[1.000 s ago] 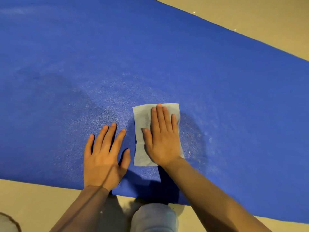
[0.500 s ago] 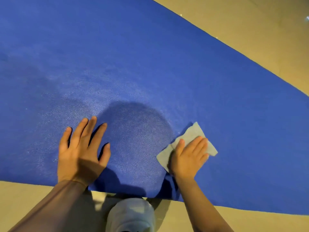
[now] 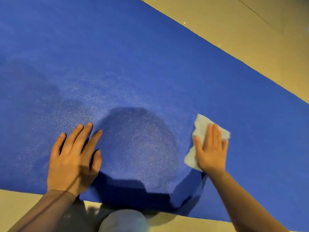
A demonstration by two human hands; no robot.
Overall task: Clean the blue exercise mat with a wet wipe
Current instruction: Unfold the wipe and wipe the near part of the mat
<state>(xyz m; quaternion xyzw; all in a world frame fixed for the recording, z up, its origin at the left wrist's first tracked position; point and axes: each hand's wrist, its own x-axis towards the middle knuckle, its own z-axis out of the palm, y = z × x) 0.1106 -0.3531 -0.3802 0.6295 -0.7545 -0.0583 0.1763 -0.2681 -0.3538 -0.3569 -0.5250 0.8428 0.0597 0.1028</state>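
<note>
While the right hand (image 3: 211, 148) lies flat, its straight fingers (image 3: 215, 133) pressing a pale, crumpled, roughly rectangular wet wipe (image 3: 199, 127) onto the blue foam exercise mat (image 3: 150, 64), the left hand (image 3: 73, 158) rests palm-down on the mat near its front edge, fingers spread and released, gripping nothing. Wipe and right hand sit right of a rounded shadow, with the left hand well apart on the shadow's other side. To do this stroke well, I would judge that even pressure through the whole palm matters, so the thin sheet glides rather than bunches; one edge already looks rumpled by the thumb side. Overlapping passes, worked steadily across the width, should avoid leaving untouched strips, and the bracing hand should keep the mat from creeping on the smooth beige floor (image 3: 234, 22). The mat's surface is finely pebbled and catches light in a grainy sheen around the hands; whether that sheen is moisture I cannot tell. It lies flat with a straight, thin edge, most of its far stretch seemingly yet to be covered
</note>
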